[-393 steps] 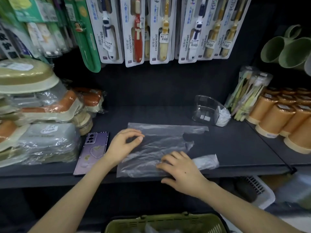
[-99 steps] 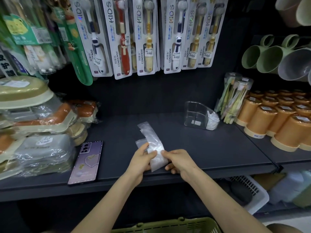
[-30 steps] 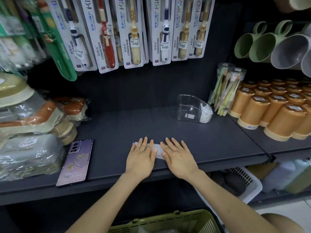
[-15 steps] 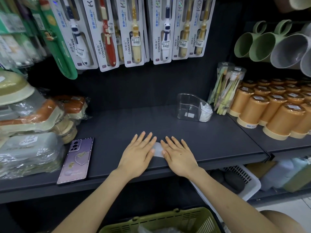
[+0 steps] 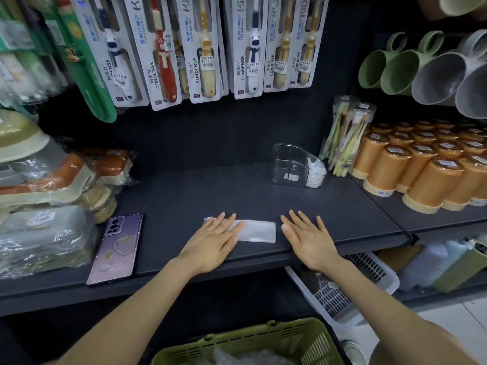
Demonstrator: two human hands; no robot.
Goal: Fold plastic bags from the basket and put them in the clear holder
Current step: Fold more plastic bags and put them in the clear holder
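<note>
A plastic bag folded into a flat narrow strip [image 5: 257, 230] lies near the front of the dark shelf [image 5: 184, 196]. My left hand [image 5: 214, 239] lies flat with straight fingers on the strip's left end. My right hand [image 5: 307, 237] lies flat on the shelf just right of the strip, off the plastic. The clear holder [image 5: 290, 165] stands at the back right of the shelf with folded white bags [image 5: 316, 173] in its right end. The green basket [image 5: 263, 341] sits below the shelf at the frame's bottom, with crumpled plastic bags inside.
A purple phone [image 5: 117, 246] lies on the shelf left of my left hand. Wrapped soap dishes [image 5: 47, 201] pile up at the left. Orange cups [image 5: 427, 167] and toothbrush tubes [image 5: 345, 135] stand at the right. Packaged toothbrushes hang above. A white basket [image 5: 350, 285] sits under the shelf.
My hands have slid apart along the folded bag. The right hand has moved right off the strip, the left hand stays on its left end, and the strip's middle now shows.
</note>
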